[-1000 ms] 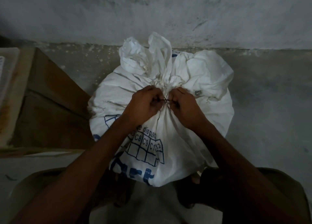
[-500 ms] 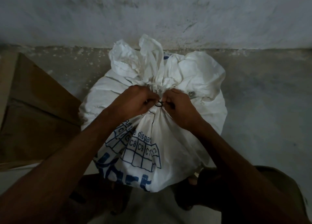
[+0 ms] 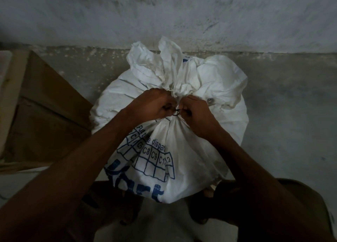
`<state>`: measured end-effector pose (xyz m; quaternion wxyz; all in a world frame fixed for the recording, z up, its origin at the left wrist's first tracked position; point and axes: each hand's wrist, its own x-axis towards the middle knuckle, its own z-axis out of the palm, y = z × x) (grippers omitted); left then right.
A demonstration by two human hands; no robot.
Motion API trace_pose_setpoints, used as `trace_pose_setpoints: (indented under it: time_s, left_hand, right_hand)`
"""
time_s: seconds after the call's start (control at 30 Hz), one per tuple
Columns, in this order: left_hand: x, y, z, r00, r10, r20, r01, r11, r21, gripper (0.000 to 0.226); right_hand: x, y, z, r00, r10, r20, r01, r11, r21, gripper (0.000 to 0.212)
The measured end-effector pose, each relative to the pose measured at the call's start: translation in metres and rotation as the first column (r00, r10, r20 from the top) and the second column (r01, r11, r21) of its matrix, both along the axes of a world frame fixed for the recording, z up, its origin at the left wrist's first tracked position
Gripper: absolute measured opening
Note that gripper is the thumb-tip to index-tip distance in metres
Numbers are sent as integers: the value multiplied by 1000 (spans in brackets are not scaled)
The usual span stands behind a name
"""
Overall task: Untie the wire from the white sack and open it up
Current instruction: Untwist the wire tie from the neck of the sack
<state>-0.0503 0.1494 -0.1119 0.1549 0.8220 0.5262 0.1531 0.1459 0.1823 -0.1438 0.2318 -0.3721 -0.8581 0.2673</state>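
Note:
A full white sack (image 3: 193,150) with blue print stands on the floor between my feet, its neck gathered and its loose top bunched toward the wall. A thin dark wire (image 3: 176,112) circles the neck and shows as a small loop between my hands. My left hand (image 3: 153,104) pinches the wire from the left. From the right, my right hand (image 3: 196,112) grips its other end, fingers closed. Both hands press against the sack's neck.
A brown cardboard box (image 3: 45,114) lies flat on the floor to the left of the sack. A rough grey wall (image 3: 182,13) rises just behind the sack. Bare concrete floor (image 3: 291,114) stretches to the right. My feet sit under the sack's front.
The wire between my fingers went from a short straight bit to a small loop. My hands stay at the neck; the view shifted slightly.

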Motion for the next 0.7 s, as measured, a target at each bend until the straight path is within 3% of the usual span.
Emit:
trace_pose_setpoints:
  time_s: [0.3, 0.47, 0.7]
  left_hand:
    - [-5, -3, -18, 997, -52, -52, 53, 998, 27, 21]
    - [-14, 0, -15, 996, -35, 85, 40, 998, -57, 18]
    - [-16, -1, -12, 976, 43, 213, -29, 997, -66, 18]
  right_hand:
    - [1, 8, 0, 999, 42, 22, -42, 999, -21, 14]
    - [5, 11, 0, 998, 56, 30, -52, 993, -109, 22]
    - [-5, 10, -7, 1000, -12, -9, 11, 999, -33, 8]
